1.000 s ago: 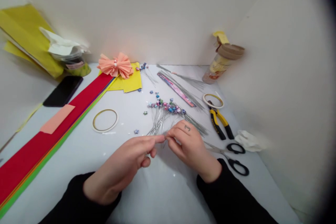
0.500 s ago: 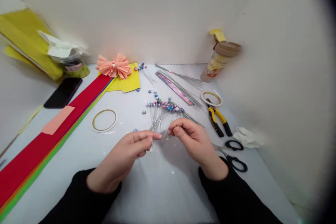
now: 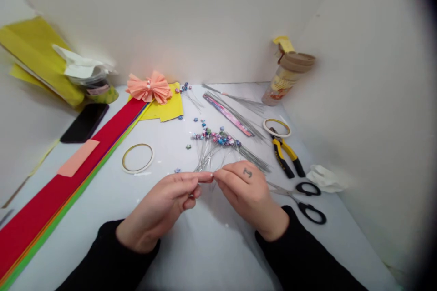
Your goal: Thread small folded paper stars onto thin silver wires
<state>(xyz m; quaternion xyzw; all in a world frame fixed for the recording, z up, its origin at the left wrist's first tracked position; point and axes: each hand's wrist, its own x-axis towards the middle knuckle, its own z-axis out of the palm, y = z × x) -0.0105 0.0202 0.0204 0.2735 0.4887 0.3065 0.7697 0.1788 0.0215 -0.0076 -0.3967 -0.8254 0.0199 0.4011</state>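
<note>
My left hand (image 3: pixel 172 200) is closed, its index finger pointing right and the thumb pressed along it. The fingertips of my right hand (image 3: pixel 244 193) are pinched together at the tip of that index finger. A tiny white speck shows where the two hands meet; its kind is too small to tell. Just beyond the hands lies a bunch of small folded paper stars (image 3: pixel 218 137) in blue, pink and green on thin wire stems (image 3: pixel 204 160). A few loose stars, such as a green star (image 3: pixel 188 147), lie to its left.
Scissors (image 3: pixel 309 200), pliers (image 3: pixel 287 157) and a tape roll (image 3: pixel 277 128) lie at the right, beside crumpled tissue (image 3: pixel 326 178). Another tape roll (image 3: pixel 123 159) and crepe paper strips (image 3: pixel 68 195) are at the left. Wires (image 3: pixel 239 118), a patterned strip (image 3: pixel 227 113) and a tumbler (image 3: pixel 283 79) stand farther back.
My right hand has turned, showing its back, and moved left so its fingertips meet my left index fingertip. The gap between the hands has closed. The view has shifted slightly.
</note>
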